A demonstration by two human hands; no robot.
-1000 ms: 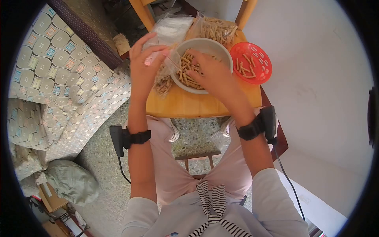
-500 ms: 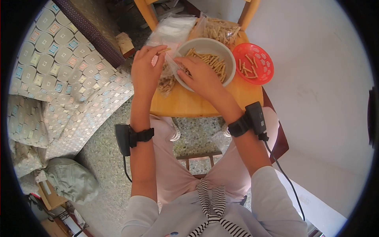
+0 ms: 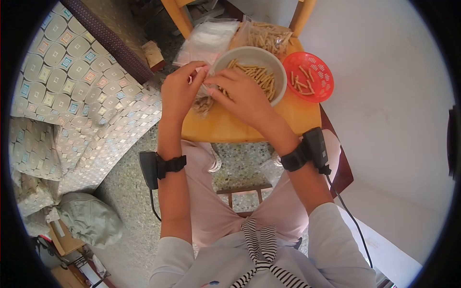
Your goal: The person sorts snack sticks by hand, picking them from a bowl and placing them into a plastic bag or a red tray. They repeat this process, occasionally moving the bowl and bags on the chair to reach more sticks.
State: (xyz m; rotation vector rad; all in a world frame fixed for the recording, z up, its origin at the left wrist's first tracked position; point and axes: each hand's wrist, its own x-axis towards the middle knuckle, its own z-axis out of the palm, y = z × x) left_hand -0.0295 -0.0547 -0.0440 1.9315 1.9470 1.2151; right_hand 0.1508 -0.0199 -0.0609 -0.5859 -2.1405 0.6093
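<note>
My left hand [image 3: 181,89] is at the left side of a grey bowl [image 3: 281,77], its thumb and fingers pinched together at the bowl's rim. What it pinches is too small to make out. My right hand [image 3: 242,93] reaches over the bowl, its fingers bent towards the left fingertips, closed on something hidden, perhaps the edge of a clear bag. Short brown sticks [image 3: 261,76] lie in the bowl. Under and between the hands, a clear bag with brown pieces [image 3: 203,104] shows in part.
The wooden chair seat [image 3: 230,132] bears everything. A red basket [image 3: 322,77] with several sticks stands right of the bowl. Behind are a filled clear bag [image 3: 269,36] and a stack of flat clear bags [image 3: 209,38]. Patterned cloth [image 3: 91,105] hangs at the left.
The stick that stuck out of my left fingertips no longer shows. Both hands' fingertips have come together, the left fingers moving slightly down and right.
</note>
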